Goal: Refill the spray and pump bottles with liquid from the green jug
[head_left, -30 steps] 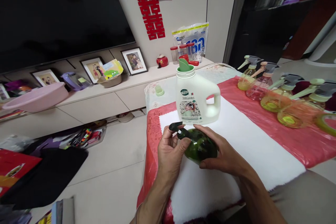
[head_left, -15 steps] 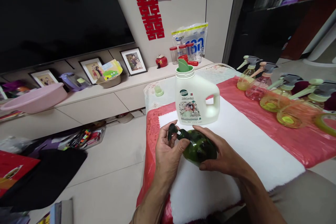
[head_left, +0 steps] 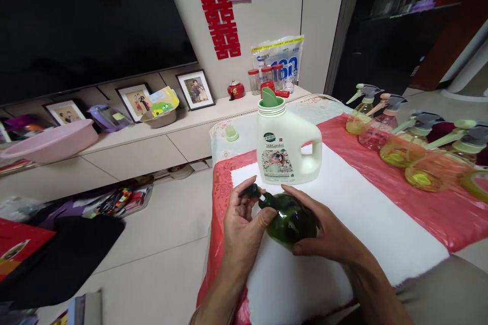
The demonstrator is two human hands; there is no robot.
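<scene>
A dark green pump bottle (head_left: 292,221) lies tilted between my hands, its black pump head pointing left. My right hand (head_left: 324,228) wraps round the bottle's body, thumb underneath and fingers over the top. At the neck, my left hand (head_left: 246,226) grips the pump collar (head_left: 267,202) between thumb and fingers, with the nozzle near its fingertips. Just beyond them, a large pale green jug (head_left: 287,150) with a side handle stands upright and uncapped. A green spout (head_left: 269,97) shows in its mouth. The light green cap (head_left: 231,133) rests on the tablecloth to the left.
A white cloth (head_left: 381,218) covers part of the table over red plastic (head_left: 430,208). Several spray bottles (head_left: 396,150) line the right side. Behind stands a low cabinet (head_left: 202,134) with picture frames, red-lidded jars (head_left: 254,81) and a pink basin (head_left: 53,141).
The pump head has turned in my left fingers, its nozzle now pointing further left. My right hand keeps its hold on the bottle. The view has shifted slightly.
</scene>
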